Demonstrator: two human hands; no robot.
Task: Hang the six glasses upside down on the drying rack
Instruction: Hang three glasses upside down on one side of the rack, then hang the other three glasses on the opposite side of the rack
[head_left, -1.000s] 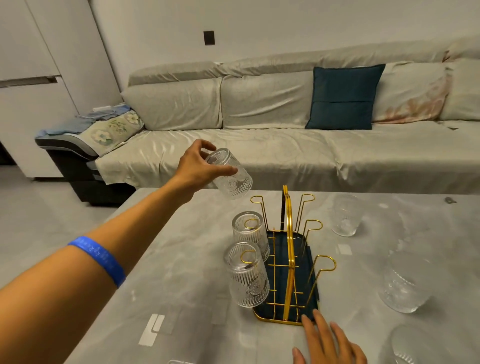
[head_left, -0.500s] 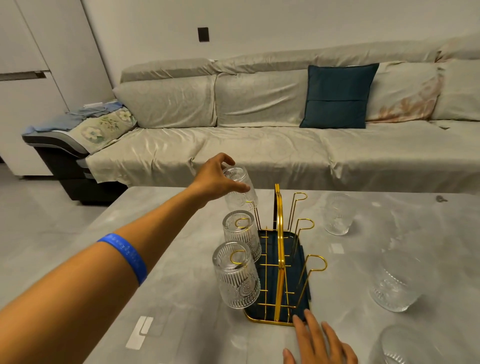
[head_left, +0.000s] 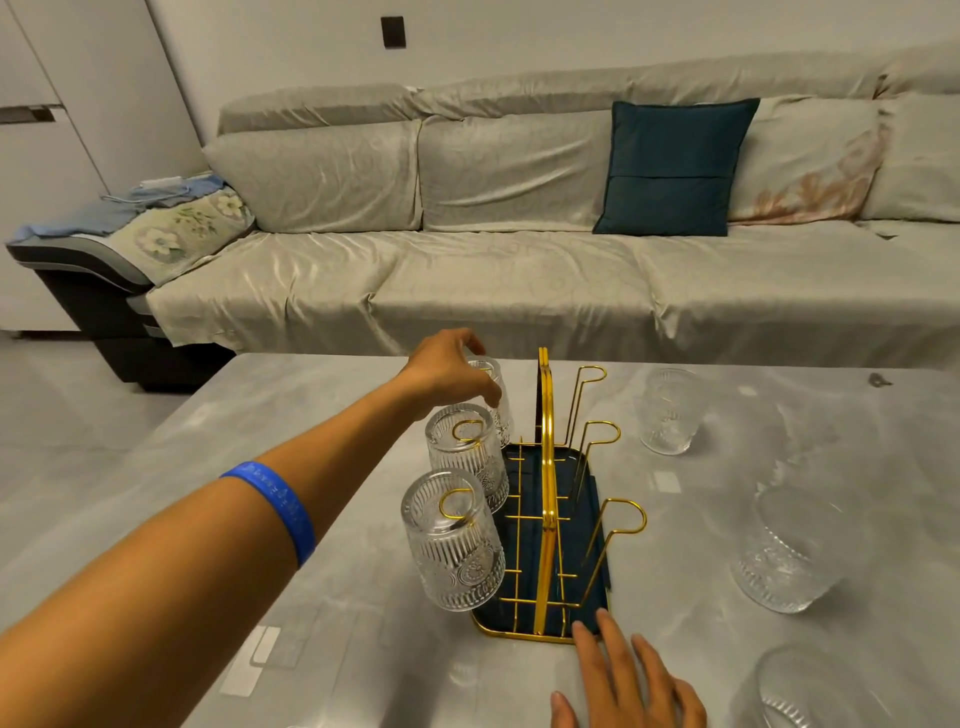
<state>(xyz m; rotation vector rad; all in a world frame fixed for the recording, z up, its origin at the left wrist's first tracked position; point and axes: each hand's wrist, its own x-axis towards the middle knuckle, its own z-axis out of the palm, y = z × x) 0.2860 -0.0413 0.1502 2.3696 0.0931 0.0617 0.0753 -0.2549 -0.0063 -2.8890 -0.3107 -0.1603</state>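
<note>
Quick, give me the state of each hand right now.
Left hand: closed on the ribbed clear glass at the gold wire drying rack's far peg.
Right hand: open, empty, flat beside the rack.

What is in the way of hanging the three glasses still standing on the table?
Nothing visible. The rack's three right-side hooks are bare, and the table between them and the standing glasses is open. The right hand rests at the rack's near end.

Rack's (head_left: 543, 525) right hooks (head_left: 621, 517) free, left side blocked by hung glasses (head_left: 457, 540)
</note>
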